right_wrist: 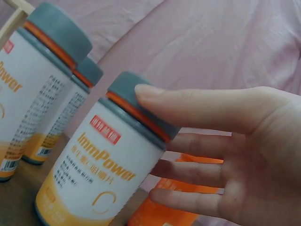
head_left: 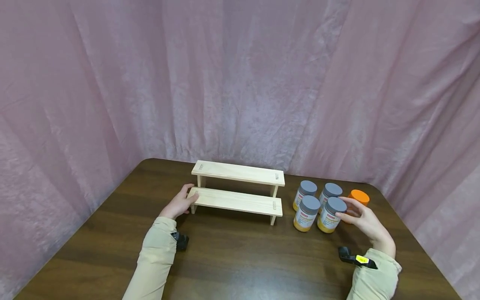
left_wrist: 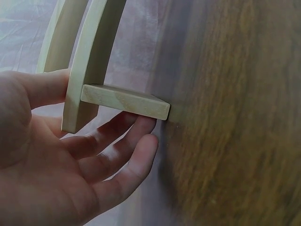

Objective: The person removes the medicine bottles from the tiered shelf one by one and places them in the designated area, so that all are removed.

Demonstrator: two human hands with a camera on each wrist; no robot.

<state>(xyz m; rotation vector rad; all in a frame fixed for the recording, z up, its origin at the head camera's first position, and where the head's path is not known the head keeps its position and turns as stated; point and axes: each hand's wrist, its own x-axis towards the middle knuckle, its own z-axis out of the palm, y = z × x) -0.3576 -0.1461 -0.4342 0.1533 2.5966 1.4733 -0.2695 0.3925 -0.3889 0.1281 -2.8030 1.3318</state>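
Note:
A two-tier wooden shelf [head_left: 236, 200] stands on the table. My left hand [head_left: 181, 203] holds the left end of its lower board, thumb on top and fingers beneath by the leg [left_wrist: 127, 101]. To the right, several grey-capped supplement bottles [head_left: 307, 214] stand in a cluster. My right hand [head_left: 361, 218] is at the front-right bottle [right_wrist: 101, 160], its thumb on the cap's near side and its other fingers round the far side, partly hidden. That bottle stands upright among the others. An orange-capped bottle [head_left: 358, 196] is partly hidden behind the right hand.
The dark wooden table [head_left: 240, 254] has a rounded back edge near a pink curtain [head_left: 240, 83]. A black wrist camera [head_left: 181, 241] is strapped to the left sleeve, another [head_left: 356, 259] to the right.

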